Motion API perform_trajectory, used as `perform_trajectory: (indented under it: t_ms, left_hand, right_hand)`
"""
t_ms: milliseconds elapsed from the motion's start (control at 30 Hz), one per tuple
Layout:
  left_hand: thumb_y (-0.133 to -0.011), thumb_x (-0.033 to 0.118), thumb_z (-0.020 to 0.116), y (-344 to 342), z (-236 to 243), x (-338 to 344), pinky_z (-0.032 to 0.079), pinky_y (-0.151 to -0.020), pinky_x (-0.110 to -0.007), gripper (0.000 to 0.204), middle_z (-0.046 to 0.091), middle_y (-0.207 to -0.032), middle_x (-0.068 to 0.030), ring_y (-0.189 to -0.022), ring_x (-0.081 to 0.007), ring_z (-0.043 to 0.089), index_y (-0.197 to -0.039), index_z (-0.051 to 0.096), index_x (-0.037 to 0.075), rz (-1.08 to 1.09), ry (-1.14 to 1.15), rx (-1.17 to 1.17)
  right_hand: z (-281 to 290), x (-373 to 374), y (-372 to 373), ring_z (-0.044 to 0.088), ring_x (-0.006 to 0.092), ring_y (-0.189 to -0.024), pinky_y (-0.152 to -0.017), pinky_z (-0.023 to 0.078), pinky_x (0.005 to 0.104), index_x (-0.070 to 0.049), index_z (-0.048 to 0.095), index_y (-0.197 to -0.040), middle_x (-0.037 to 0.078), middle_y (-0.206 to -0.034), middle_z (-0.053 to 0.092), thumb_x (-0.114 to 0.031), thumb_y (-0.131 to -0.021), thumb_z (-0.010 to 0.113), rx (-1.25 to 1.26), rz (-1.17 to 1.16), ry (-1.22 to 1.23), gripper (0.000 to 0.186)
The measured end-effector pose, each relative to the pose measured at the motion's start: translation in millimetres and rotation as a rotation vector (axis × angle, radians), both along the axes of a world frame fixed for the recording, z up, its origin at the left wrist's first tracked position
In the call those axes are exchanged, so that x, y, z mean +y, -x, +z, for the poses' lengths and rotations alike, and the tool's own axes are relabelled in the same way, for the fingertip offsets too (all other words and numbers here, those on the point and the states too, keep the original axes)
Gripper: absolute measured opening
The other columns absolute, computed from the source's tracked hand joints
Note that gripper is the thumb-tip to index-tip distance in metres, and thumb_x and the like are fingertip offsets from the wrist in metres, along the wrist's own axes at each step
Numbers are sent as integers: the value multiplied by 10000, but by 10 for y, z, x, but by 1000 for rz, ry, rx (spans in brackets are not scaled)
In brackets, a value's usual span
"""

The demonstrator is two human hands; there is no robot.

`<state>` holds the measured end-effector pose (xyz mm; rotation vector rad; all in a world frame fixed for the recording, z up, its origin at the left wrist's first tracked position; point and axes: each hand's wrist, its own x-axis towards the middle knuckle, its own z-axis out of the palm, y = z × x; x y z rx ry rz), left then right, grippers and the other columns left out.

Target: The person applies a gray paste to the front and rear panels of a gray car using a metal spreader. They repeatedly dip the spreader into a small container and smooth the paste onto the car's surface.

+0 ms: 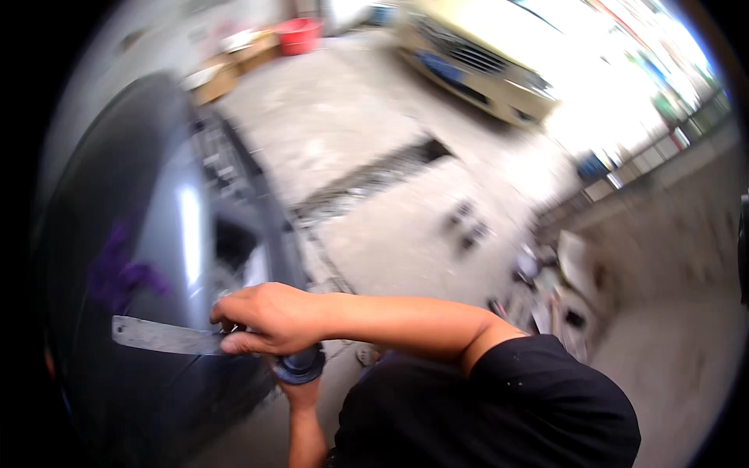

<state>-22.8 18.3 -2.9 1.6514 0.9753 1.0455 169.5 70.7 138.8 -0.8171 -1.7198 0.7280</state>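
My right hand (269, 318) reaches across from the right with its fingers curled. Its thumb and fingers close on one end of a flat, thin metal strip (160, 335), which has a small hole at its far end. The strip points left over a dark car hood (94, 351). Below my right hand, my left hand (300, 390) comes up from the lower edge and grips a round dark-blue container (303, 366); my right hand partly hides it, and its contents do not show. A crumpled purple cloth (121, 273) lies on the hood beyond the strip.
The dark car's grille and headlight (234, 242) border the concrete floor (390, 242). A gravelly trench (367, 183) crosses it. A pale yellow car (476, 58) stands farther off. Cardboard boxes (214, 82) and a red bucket (299, 36) sit far left; scattered clutter (558, 300) lies right.
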Motion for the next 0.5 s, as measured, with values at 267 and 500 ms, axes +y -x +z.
perform_trajectory:
  t_ms: [267, 500]
  left_hand:
    - [-737, 364, 807, -1209, 102, -304, 221, -1123, -485, 920, 503, -1299, -165, -1211, -326, 478, -1398, 254, 40, -702, -268, -83]
    - [-750, 263, 781, -2317, -25, -1089, 239, -1123, -515, 855, 481, -1305, -176, -1204, -352, 505, -1381, 252, 35, -927, -314, -90]
  right_hand:
    - [-1625, -2641, -1243, 584, 392, -946, -819, 477, 455, -11, 573, -995, 218, -1002, 609, -95, -819, 621, -154, -1043, 660, 200]
    - [-2950, -5622, -498, 617, 282, -716, -652, 480, 417, 5, 630, -850, 165, -767, 641, -310, -883, 608, 596, -1671, 1242, 318]
